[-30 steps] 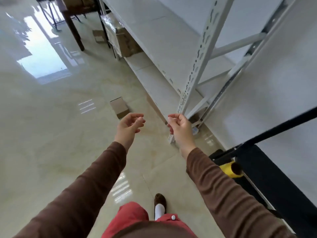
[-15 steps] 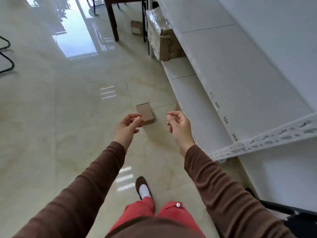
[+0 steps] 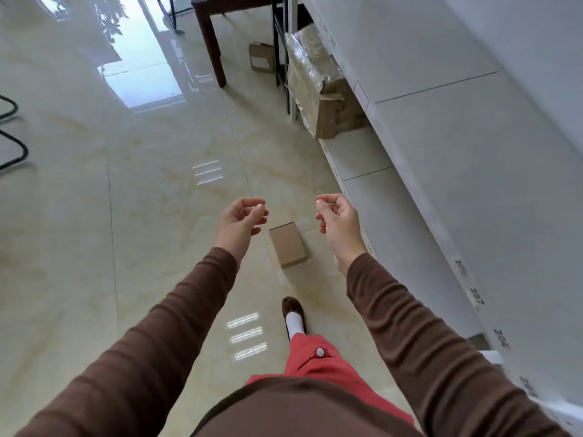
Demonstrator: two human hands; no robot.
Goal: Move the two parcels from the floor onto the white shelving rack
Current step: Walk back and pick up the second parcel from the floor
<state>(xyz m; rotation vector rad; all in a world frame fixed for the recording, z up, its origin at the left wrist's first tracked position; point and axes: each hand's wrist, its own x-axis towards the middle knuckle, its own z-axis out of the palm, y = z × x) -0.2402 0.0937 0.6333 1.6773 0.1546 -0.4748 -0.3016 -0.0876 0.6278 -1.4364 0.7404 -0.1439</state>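
Observation:
A small brown cardboard parcel (image 3: 287, 244) lies flat on the glossy floor, just left of the white shelving rack (image 3: 467, 159). A second small parcel (image 3: 262, 58) stands on the floor far ahead, beside a dark table leg. My left hand (image 3: 241, 220) hovers above and left of the near parcel, fingers loosely curled and holding nothing. To the parcel's upper right my right hand (image 3: 339, 220) is held the same way, curled and holding nothing. Neither hand touches the parcel.
A large plastic-wrapped carton (image 3: 318, 93) sits on the rack's lowest shelf. A dark wooden table leg (image 3: 213, 48) and a black metal frame (image 3: 279, 48) stand ahead. A black chair base (image 3: 14, 146) shows at the left edge. My foot (image 3: 293, 313) is just behind the parcel.
I have walked forward along the rack; the near parcel is now between and below my hands. Both hands keep the same curled pose, slightly further apart.

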